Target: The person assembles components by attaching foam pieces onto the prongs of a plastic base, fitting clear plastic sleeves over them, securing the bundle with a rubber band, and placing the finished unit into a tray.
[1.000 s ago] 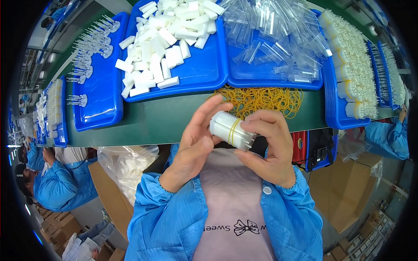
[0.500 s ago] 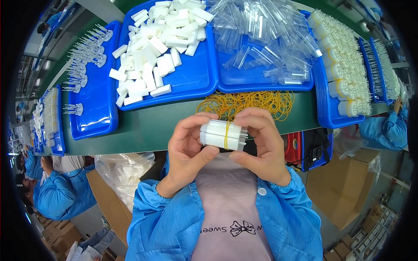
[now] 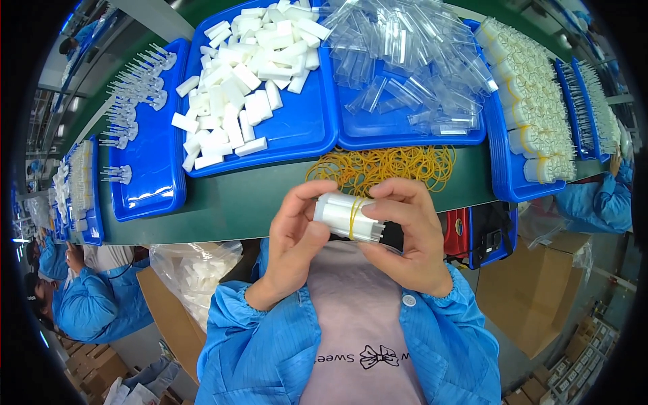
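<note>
- While both hands meet above the near edge of the green tabletop (image 3: 223,202), the left hand (image 3: 297,236) and right hand (image 3: 412,236) each close a grip on one bundle (image 3: 344,217) of white pieces.
- The bundle lies sideways between the fingertips, a yellow band (image 3: 353,217) wrapped round its middle.
- Just behind the bundle, a loose heap of yellow bands (image 3: 381,167) lies on the tabletop.
- Behind that heap, left, a blue tray (image 3: 297,128) holds white blocks (image 3: 236,101); right of it another tray carries clear tubes (image 3: 412,61).
- Far left of the bundle, a tray (image 3: 148,175) bears clear pronged parts (image 3: 131,94).
- Right of the bundle, a tray (image 3: 503,175) is stacked with finished white bundles (image 3: 533,94).
- Below the tabletop, left of the bundle, a clear bag (image 3: 192,270) holds white pieces; right, a brown carton (image 3: 540,297) stands.
</note>
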Tool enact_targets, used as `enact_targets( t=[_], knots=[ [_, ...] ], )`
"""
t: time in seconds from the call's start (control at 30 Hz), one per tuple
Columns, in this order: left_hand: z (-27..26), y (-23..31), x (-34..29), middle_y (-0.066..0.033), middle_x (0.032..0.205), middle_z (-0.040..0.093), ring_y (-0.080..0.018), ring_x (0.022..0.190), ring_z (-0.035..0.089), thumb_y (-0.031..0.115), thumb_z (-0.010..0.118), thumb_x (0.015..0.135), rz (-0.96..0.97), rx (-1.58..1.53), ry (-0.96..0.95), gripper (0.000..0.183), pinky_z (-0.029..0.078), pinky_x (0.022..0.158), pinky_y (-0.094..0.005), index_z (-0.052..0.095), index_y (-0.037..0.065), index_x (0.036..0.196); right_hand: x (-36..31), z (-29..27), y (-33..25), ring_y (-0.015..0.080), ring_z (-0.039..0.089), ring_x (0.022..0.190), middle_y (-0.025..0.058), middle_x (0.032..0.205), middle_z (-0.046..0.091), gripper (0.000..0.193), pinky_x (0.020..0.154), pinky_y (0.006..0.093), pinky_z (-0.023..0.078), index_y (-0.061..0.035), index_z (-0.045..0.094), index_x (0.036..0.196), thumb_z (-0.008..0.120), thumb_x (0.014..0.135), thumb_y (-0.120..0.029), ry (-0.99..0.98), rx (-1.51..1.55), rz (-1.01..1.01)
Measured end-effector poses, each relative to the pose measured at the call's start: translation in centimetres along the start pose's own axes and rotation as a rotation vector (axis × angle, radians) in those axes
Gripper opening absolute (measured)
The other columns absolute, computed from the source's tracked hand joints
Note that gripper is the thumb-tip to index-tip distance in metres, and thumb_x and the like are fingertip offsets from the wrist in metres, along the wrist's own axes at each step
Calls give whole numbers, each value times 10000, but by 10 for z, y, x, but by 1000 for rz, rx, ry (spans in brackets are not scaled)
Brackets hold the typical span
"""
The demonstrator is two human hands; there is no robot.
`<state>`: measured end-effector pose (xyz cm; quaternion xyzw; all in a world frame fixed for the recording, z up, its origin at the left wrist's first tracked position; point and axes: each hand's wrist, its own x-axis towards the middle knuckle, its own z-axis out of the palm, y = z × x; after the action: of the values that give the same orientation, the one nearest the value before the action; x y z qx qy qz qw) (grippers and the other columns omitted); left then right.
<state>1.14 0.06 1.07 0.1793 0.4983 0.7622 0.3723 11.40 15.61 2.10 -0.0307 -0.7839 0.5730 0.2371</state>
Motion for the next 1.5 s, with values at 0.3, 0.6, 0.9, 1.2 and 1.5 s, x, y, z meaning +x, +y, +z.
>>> enact_targets(
  t=[0.3, 0.6, 0.9, 1.2, 1.5],
  knots=[
    [-2, -4, 5, -146, 1302, 438, -194, 1157, 495, 61, 676, 830, 193, 34, -54, 514, 424, 958, -331, 433, 10, 1280, 6, 1, 4, 175, 538, 952, 115, 1149, 487, 587, 810, 299, 470, -38, 530, 1199, 800, 685, -127, 119, 397, 173],
    [13, 3, 16, -183, 1414, 349, -300, 1263, 440, 74, 670, 780, 156, 138, -99, 580, 373, 1042, -423, 428, 4, 1304, -14, -55, -13, 224, 583, 907, 127, 1068, 564, 414, 760, 309, 485, -22, 629, 1068, 776, 686, -88, 305, -110, 22],
    [-1, 21, 11, -174, 1328, 452, -248, 1137, 512, 128, 591, 857, 234, 285, 217, 381, 447, 923, -367, 508, 17, 1212, -50, -150, -34, 248, 591, 904, 109, 1030, 605, 398, 787, 324, 475, -19, 606, 1061, 716, 679, -5, 866, -863, 154],
    [-2, 18, 4, -149, 1309, 473, -232, 1086, 521, 144, 579, 883, 240, 252, 240, 326, 456, 897, -356, 522, 41, 1188, -31, -163, 15, 228, 526, 757, 115, 1105, 497, 437, 681, 351, 437, -80, 600, 1128, 729, 711, -50, 733, -1267, 91],
    [0, 21, 3, -141, 1216, 514, -206, 994, 546, 146, 593, 878, 192, 177, 175, 275, 470, 844, -341, 540, 38, 1126, -86, -201, 31, 76, 411, 478, -9, 482, 474, 402, 467, 252, 310, -11, 591, 598, 649, 876, -295, 919, -697, 515]
  ],
)
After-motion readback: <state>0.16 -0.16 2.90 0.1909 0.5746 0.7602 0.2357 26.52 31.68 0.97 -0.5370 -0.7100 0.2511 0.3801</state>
